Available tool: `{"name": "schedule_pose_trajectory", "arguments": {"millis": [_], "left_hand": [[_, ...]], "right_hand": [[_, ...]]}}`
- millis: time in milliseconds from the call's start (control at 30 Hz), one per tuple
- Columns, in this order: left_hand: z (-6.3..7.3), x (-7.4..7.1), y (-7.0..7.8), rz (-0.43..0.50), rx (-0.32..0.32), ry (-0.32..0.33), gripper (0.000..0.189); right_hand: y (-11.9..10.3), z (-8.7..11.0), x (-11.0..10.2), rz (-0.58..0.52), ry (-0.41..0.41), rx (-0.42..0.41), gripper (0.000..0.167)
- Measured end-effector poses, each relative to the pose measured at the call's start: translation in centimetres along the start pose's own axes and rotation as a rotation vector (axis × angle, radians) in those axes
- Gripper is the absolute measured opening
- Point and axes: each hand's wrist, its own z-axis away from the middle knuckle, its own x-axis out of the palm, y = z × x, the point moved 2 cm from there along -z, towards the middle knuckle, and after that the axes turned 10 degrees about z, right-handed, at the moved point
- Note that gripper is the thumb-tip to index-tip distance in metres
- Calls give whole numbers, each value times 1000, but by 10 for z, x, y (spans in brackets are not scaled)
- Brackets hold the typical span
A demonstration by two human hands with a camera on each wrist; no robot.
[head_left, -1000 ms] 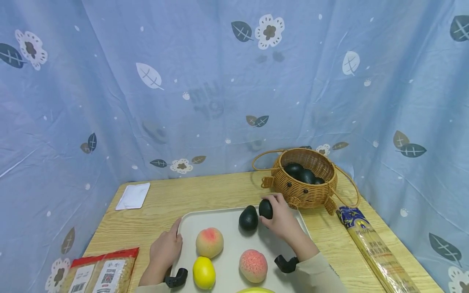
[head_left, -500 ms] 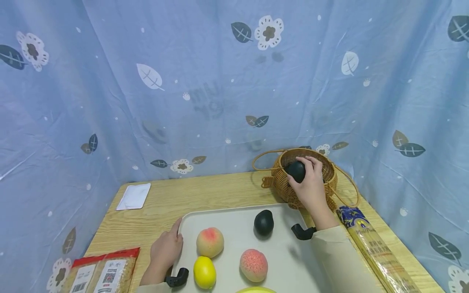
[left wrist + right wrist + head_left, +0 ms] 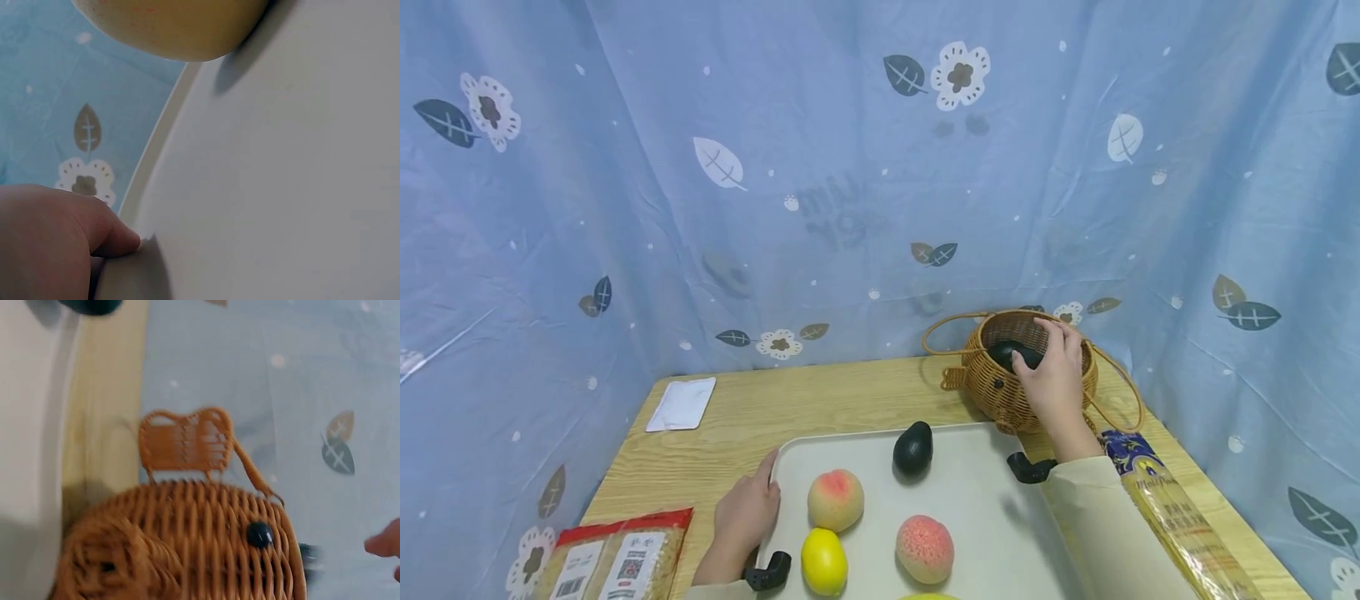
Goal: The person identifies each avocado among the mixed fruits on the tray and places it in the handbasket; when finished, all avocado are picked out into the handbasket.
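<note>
My right hand (image 3: 1051,379) is over the wicker basket (image 3: 992,392), thumb and fingers spread apart at its mouth. Dark avocados (image 3: 1004,353) lie inside, partly hidden by the hand. In the right wrist view a fingertip (image 3: 384,544) shows beside the basket's rim with nothing against it. My left hand (image 3: 747,515) grips the left edge of the white tray (image 3: 985,517), its thumb (image 3: 115,234) over the rim. On the tray lie one avocado (image 3: 913,448), a peach (image 3: 836,500), a yellow lemon (image 3: 824,562) and a pink speckled peach-like fruit (image 3: 925,549).
A yellow fruit (image 3: 928,597) is cut off at the bottom. Right of the tray lies a long pasta packet (image 3: 1172,517). Red-topped bags (image 3: 617,554) lie at the left, and a white packet (image 3: 681,404) at the back left. A blue curtain (image 3: 850,167) surrounds the table.
My right hand carried an avocado from the tray into the basket, and its fingers have since spread off it. The avocado left on the tray rolled right, then back left. My left hand stays put.
</note>
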Motion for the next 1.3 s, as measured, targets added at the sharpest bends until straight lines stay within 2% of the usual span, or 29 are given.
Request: {"name": "schedule_pose_trajectory", "arguments": {"millis": [67,167,300,367,433,533,633,733,867,1100,1200,1300], "left_hand": [[0,0,0,2,-4,-2,57],[0,0,-1,3,-10,-1,57],[-1,2,-1,2,-13,-5,58],[-1,1,-1,1,-13,-10,58],[0,1,-1,-4,-14,-13,58],[0,1,-1,-14,-14,-14,58],[0,1,-1,-20,-11,-16,58],[0,0,0,-19,-1,-16,58],[0,0,1,-20,4,-13,58],[0,0,-1,-19,-6,-20,58],[0,0,0,-16,-9,-22,58],[0,-1,0,-15,-9,-27,58]], "right_hand": [[-5,6,3,2,32,-23,66],[-15,16,10,8,78,-103,65],[-28,33,22,17,69,-204,64],[-33,41,30,30,14,-223,61],[-37,49,37,49,-76,-226,56],[-41,61,49,97,-233,-200,49],[-41,73,61,122,-341,-178,50],[-40,84,73,131,-397,-193,52],[-39,99,88,81,-489,-218,49],[-47,113,96,-74,-697,-209,53],[-51,115,96,-110,-735,-225,55],[-52,115,97,-126,-740,-234,55]]}}
